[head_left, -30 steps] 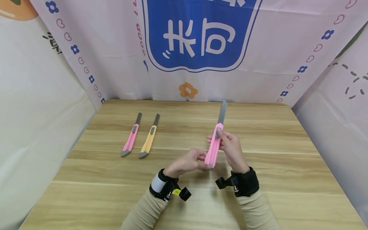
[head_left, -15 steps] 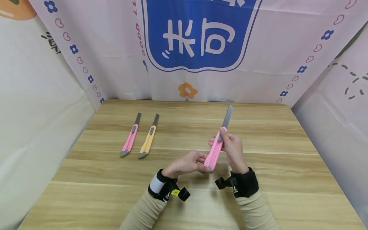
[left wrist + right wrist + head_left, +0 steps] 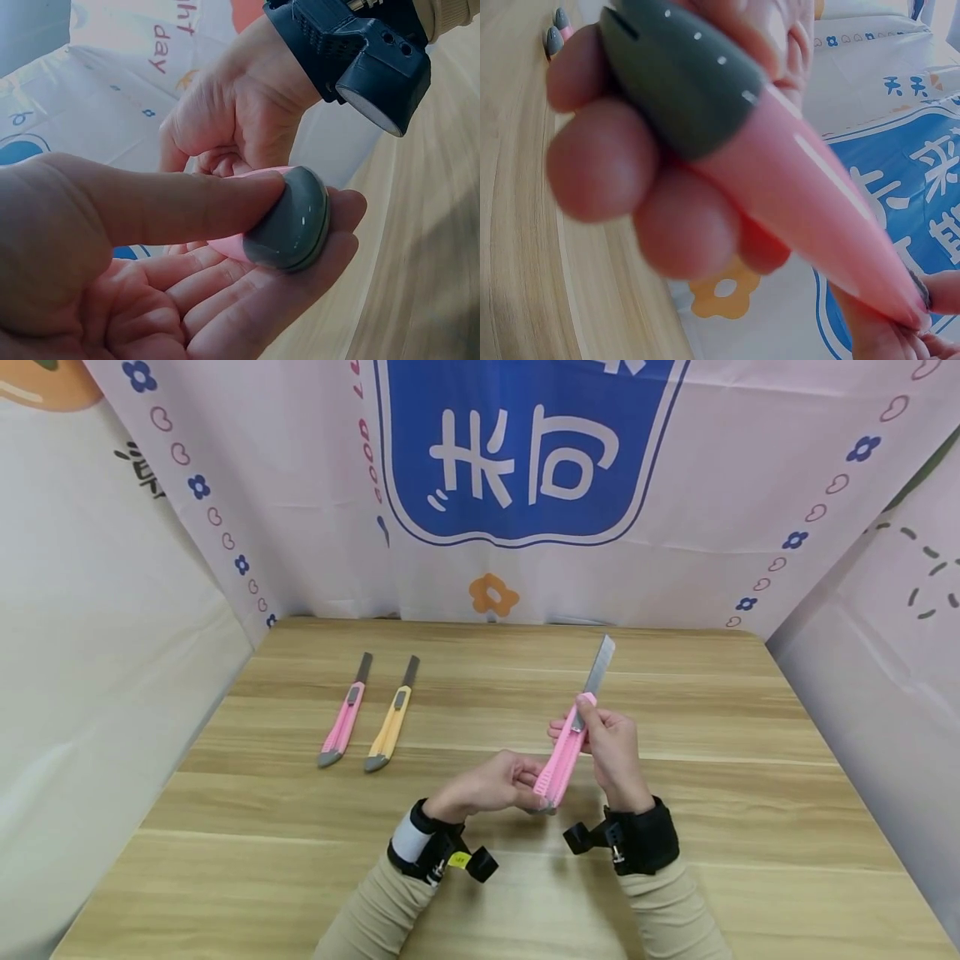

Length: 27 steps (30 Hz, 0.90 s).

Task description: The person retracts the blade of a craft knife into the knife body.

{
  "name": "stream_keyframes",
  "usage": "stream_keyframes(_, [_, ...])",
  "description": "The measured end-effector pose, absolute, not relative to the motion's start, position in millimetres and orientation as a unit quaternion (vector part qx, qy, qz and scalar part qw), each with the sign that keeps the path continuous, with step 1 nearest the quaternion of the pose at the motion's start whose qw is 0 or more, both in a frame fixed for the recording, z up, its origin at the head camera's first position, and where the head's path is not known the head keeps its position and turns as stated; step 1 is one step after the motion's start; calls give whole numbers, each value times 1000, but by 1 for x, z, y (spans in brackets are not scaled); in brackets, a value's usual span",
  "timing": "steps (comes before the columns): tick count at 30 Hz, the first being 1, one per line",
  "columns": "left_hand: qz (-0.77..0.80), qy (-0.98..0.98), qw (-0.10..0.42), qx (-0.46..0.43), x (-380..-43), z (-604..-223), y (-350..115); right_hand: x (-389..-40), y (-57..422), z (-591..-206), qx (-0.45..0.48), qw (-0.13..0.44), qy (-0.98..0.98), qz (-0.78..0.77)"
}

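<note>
Both hands hold a pink utility knife (image 3: 561,764) above the table, its long grey blade (image 3: 600,664) out and pointing away, leaning right. My left hand (image 3: 495,783) pinches the grey butt end; in the left wrist view the thumb lies on top of the grey end cap (image 3: 296,217), with fingers beneath. My right hand (image 3: 613,752) grips the body near the blade, thumb by the grey slider (image 3: 577,720). The right wrist view shows the left fingers (image 3: 604,161) under the cap, with the right hand (image 3: 892,334) at the far end.
To the left, a second pink utility knife (image 3: 343,722) and a yellow utility knife (image 3: 390,727) lie side by side, blades out and pointing away. The wooden table (image 3: 262,860) ends at a printed cloth (image 3: 315,552) behind; cloth also hangs at both sides.
The held knife has tilted, its blade tip going right and slightly nearer. My right thumb sits higher on the body, showing more of the slider. The two lying knives stay put.
</note>
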<state>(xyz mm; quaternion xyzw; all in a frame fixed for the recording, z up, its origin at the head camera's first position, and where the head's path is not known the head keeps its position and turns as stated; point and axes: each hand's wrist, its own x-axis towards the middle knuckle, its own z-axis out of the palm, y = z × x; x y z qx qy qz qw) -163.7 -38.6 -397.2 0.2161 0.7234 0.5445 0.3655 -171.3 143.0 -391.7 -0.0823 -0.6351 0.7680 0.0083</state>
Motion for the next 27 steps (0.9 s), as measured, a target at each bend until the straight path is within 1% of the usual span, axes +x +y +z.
stream_keyframes(12, [534,729,369,217,-162,-392,-41,-171,143,-391,-77,1,-636,768])
stream_keyframes(27, [540,720,374,224,-164,-396,-41,-173,143,-392,-72,-1,-615,785])
